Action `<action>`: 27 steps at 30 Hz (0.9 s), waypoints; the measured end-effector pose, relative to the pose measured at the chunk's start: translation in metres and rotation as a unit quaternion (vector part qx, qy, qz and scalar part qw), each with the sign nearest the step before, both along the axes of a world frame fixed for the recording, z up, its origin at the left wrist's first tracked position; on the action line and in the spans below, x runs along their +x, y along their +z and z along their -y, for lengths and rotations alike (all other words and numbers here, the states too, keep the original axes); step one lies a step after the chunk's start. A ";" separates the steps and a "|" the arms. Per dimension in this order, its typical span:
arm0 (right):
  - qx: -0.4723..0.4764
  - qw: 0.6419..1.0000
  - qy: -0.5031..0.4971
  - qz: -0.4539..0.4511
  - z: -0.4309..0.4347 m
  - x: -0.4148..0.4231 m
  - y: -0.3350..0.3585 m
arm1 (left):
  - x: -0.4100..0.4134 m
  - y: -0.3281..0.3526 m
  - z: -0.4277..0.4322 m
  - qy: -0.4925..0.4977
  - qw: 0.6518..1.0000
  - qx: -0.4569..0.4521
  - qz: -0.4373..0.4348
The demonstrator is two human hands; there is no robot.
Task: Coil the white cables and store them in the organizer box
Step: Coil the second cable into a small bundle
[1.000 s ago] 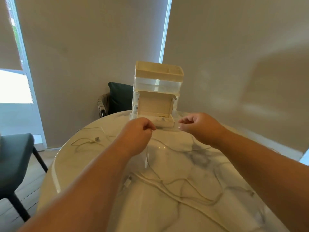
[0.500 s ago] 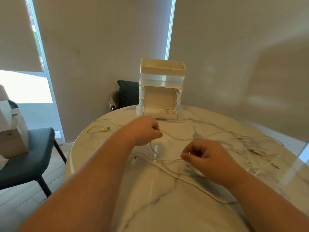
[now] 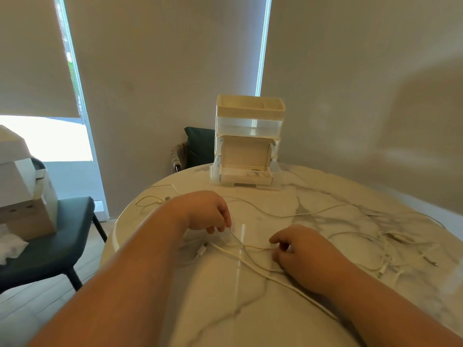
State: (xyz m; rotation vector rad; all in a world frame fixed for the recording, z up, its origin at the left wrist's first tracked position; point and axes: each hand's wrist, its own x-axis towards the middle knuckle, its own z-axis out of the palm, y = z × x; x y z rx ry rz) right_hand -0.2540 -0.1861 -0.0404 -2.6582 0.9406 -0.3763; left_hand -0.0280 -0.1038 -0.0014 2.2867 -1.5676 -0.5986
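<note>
- Fingers of left hand [image 3: 205, 212], before the cream tiered plastic organizer box [image 3: 246, 146]: curled, pinching a thin white cable [image 3: 235, 236].
- Right hand [image 3: 300, 254], likewise before the box: fingers curled around that cable.
- Step: gathering slack; coiling next demands untangling from neighbouring strands [image 3: 283, 216].

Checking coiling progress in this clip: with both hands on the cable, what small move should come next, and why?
Probably bring the right hand toward the left hand to form a first loop: both seem to pinch one thin white cable, which lies loose and uncoiled on the marble table, and the organizer box stands with its drawer open.
</note>
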 end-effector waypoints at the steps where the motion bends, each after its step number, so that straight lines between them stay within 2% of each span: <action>1: 0.005 1.000 -0.003 -0.014 0.005 0.000 -0.001 | -0.001 0.000 0.001 -0.009 1.000 0.010 0.003; 6: -0.011 1.000 -0.015 -0.017 0.014 0.004 -0.007 | -0.010 0.001 -0.002 -0.036 0.998 0.051 0.032; 11: -0.006 0.995 -0.044 0.095 0.019 0.003 -0.006 | -0.016 -0.001 0.002 -0.055 0.992 0.056 0.099; 14: -0.029 0.977 -0.049 0.207 0.021 -0.002 0.001 | -0.007 0.001 0.004 -0.017 0.998 -0.037 0.048; 17: -0.025 0.955 -0.046 0.290 0.026 -0.009 0.009 | 0.003 -0.001 0.008 0.058 0.984 -0.166 0.017; 19: -0.019 0.949 -0.044 0.313 0.030 -0.013 0.012 | 0.007 -0.004 0.011 0.087 0.972 -0.218 0.027; 23: 0.010 0.936 -0.065 0.347 0.040 -0.022 0.017 | 0.017 -0.012 0.019 0.171 0.937 -0.277 0.129; 27: 0.012 0.903 -0.104 0.417 0.048 -0.031 0.022 | 0.029 -0.020 0.023 0.218 0.909 -0.338 0.107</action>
